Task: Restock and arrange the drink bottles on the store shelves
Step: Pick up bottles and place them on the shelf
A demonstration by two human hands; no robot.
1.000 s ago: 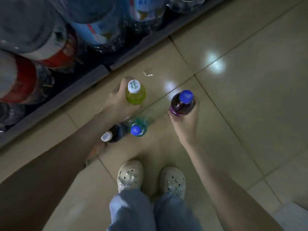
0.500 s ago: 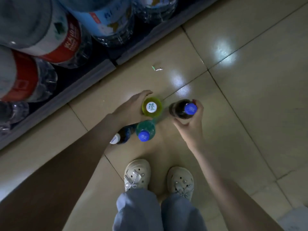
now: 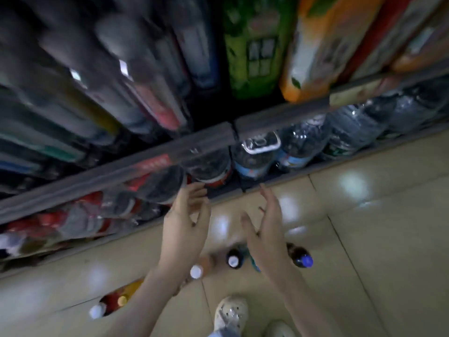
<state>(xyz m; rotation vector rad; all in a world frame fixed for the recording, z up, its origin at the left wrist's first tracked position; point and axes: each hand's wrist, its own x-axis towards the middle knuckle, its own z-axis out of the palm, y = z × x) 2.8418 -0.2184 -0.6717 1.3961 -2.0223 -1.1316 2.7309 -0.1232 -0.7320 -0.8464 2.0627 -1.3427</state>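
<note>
Both hands are raised in front of the lower shelf and hold nothing. My left hand [image 3: 185, 222] has loosely spread fingers near the large water bottles [image 3: 209, 170] on the bottom shelf. My right hand [image 3: 264, 229] is open, palm turned left. Several small drink bottles stand on the floor below the hands: a dark one with a blue cap [image 3: 301, 257], a dark one with a white cap [image 3: 234, 259], an orange-brown one with a white cap [image 3: 200, 267], and a teal one mostly hidden behind my right wrist.
The grey shelf edge [image 3: 170, 152] runs diagonally across the view, with tall bottles and cartons [image 3: 252, 47] above it. More small bottles [image 3: 114, 302] stand on the tiled floor at the lower left. My shoes [image 3: 230, 312] are at the bottom.
Both hands let go of the yellow-green and dark blue-capped bottles on the floor and rose toward the shelf. The view tilted upward to show the shelves.
</note>
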